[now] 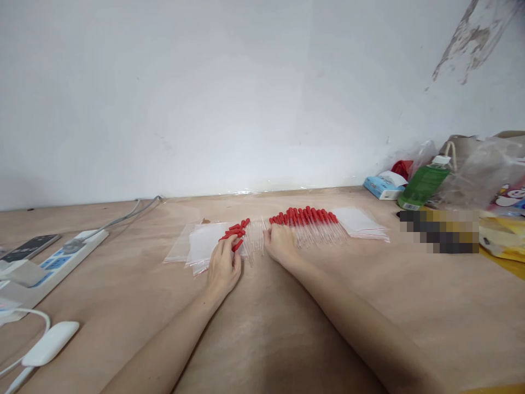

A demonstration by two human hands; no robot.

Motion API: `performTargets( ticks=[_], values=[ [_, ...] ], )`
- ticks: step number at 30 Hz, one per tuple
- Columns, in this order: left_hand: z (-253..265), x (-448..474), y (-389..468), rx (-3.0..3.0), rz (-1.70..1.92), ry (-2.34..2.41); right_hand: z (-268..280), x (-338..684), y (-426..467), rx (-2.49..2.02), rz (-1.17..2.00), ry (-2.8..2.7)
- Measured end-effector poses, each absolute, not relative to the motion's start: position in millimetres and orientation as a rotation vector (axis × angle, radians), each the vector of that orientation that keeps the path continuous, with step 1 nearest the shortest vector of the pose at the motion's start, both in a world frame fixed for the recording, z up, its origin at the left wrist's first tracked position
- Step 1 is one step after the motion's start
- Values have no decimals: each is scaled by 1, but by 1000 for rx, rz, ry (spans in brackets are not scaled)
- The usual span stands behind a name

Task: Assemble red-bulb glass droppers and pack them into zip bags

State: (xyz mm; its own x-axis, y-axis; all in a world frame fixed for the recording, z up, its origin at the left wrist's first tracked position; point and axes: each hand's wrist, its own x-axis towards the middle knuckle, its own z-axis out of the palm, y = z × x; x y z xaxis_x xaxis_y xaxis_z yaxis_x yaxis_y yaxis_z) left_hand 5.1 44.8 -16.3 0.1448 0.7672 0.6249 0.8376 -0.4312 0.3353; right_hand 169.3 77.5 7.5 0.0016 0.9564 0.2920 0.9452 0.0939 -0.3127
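Observation:
My left hand (225, 269) reaches over a small heap of loose red rubber bulbs (234, 226). One red rubber bulb (237, 245) shows between its thumb and fingers, which are closed. Curled fingers of my right hand (281, 242) hold a thin glass dropper tube (263, 222) near its upper part, with the tip pointing away from me. Between the hands lie several bare glass tubes (256, 235) side by side. A row of droppers with red bulbs (308, 215) spreads to the right of my right hand, glass ends toward me. My hand covers some of them.
Clear zip bags lie left (197, 243) and right (359, 223) of the droppers. A white power strip (61, 268), a phone (30, 248) and a white charger (51, 343) lie at left. At right are a blue tissue pack (382, 187), a green bottle (424, 185) and plastic bags.

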Motion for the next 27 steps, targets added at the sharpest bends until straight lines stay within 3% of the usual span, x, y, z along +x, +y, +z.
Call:
performTargets(
  ticks=[5,11,27],
  values=[
    [-15,14,32,-2547,-1286,-1389,-4,207,55,-1377,-14,-2074],
    [-12,21,23,-2766,-1179,-1361,-25,246,26,-933,-70,-2245],
    [-18,22,26,-2841,-1118,-1221,-21,240,17,-887,15,-2306]
  ],
)
